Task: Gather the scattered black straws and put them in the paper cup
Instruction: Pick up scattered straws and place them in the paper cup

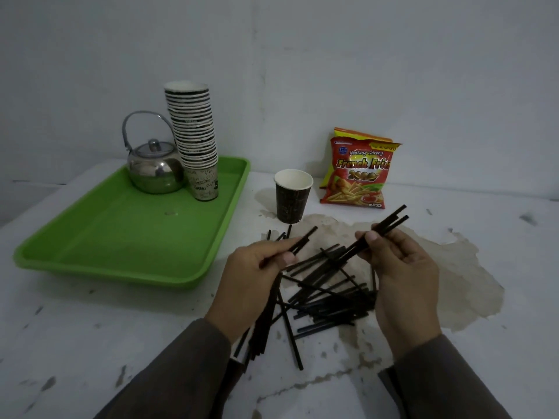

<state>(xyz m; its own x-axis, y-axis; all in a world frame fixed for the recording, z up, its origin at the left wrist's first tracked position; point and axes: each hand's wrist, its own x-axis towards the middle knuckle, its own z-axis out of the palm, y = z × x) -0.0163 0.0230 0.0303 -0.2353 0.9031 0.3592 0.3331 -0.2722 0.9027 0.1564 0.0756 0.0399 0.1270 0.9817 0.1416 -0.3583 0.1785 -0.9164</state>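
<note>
1. Landmark: the paper cup (293, 195), dark-walled, upright, mouth open and showing nothing inside, standing on the white table (90, 343). All places below are given from it.
2. Left hand (257, 276), on the near side of the cup and a little left: thumb and fingers pinch a straw or two, the free ends pointing up toward the cup's base. A longer bundle seems to run down beneath the palm; whether the hand grips it, I cannot tell.
3. Right hand (402, 276), near side and right of the cup: fingers curled round a small bunch of black straws (390, 220), tips slanting up and away to the right, past the cup, not at it.
4. Loose straws (326, 297) lie criss-crossed on the table between the two hands, nearer the person than the cup; a few stray ends lie close to the cup's foot. Most of the job remains, by my reckoning.
5. The deciding relation: the cup's mouth lies beyond both hands, slightly nearer the left. Both held bunches lie slanted, so I judge they must be swung upright before going in.
6. Room: the green tray (127, 237) with its steel kettle (155, 167) and stack of cups (193, 137) sits left of the cup, its rim close by. A snack packet (358, 170) leans against the wall just right of the cup. The near approach looks open; a light cup may tip if nudged.
</note>
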